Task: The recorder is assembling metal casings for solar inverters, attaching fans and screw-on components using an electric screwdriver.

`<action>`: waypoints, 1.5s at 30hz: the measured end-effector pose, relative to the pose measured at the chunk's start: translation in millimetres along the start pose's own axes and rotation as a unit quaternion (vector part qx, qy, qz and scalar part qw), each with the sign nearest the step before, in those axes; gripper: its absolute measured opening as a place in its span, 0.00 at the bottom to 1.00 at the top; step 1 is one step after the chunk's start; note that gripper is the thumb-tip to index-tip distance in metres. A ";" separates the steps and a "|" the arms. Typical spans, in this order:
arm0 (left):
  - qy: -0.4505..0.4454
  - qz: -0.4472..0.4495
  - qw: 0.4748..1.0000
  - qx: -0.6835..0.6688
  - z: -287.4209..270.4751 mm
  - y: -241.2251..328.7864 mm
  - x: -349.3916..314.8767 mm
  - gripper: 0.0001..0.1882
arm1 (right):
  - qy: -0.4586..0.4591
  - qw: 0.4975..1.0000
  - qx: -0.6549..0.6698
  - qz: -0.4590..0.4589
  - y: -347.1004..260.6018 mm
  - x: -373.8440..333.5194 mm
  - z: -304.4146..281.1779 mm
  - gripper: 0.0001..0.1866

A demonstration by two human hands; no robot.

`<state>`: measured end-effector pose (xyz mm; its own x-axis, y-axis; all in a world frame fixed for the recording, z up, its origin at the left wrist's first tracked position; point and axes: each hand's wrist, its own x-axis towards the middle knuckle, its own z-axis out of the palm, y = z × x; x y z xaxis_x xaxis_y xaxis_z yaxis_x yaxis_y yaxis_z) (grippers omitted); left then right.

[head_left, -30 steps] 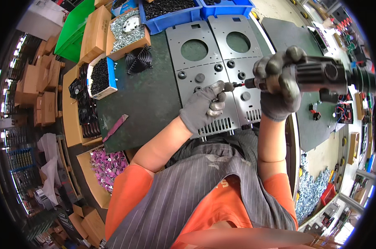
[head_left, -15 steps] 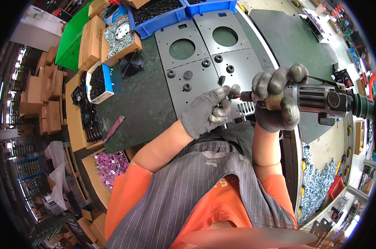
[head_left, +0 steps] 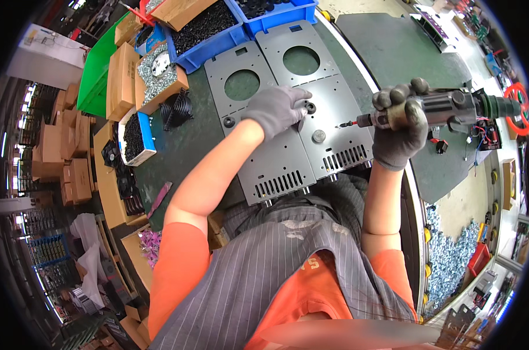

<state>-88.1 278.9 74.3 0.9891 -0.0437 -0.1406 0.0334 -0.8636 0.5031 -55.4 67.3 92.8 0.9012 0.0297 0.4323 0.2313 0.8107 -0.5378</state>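
Note:
My right hand [head_left: 400, 125] in a grey glove is wrapped round a power screwdriver [head_left: 448, 106]. Its bit [head_left: 347, 124] points left over the right-hand metal plate [head_left: 334, 96]; a small dark piece shows at the tip. My gloved left hand [head_left: 276, 109] reaches across both plates, fingers stretched, fingertips at a black round rubber foot [head_left: 310, 108]. Whether they grip it I cannot tell. A grey-topped round foot [head_left: 319, 136] sits on the right plate below. Another black foot [head_left: 229, 122] rests on the left-hand plate [head_left: 264, 160]. My left hand covers part of that plate.
Blue bins [head_left: 209, 55] of black parts stand behind the plates. At the left are an open carton of silvery screws [head_left: 159, 73], a small box of black parts [head_left: 137, 137] and a black coil [head_left: 177, 109]. A conveyor edge [head_left: 415, 198] runs along the right.
My left hand has left the screwdriver tip and moved away from me, to the feet on the plates. The screwdriver has shifted slightly right, and its bit is now uncovered.

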 end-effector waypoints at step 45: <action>-0.049 -0.133 0.565 -0.813 -5.9 -6.9 -26.3 0.10 | -0.097 0.925 -0.359 0.081 87.8 97.9 -22.2 0.23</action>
<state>-113.5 289.0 79.5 0.9084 -0.1179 -0.4012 0.3451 0.7531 0.5601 61.3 128.4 71.8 0.8785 0.2776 0.3887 0.3457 0.1920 -0.9185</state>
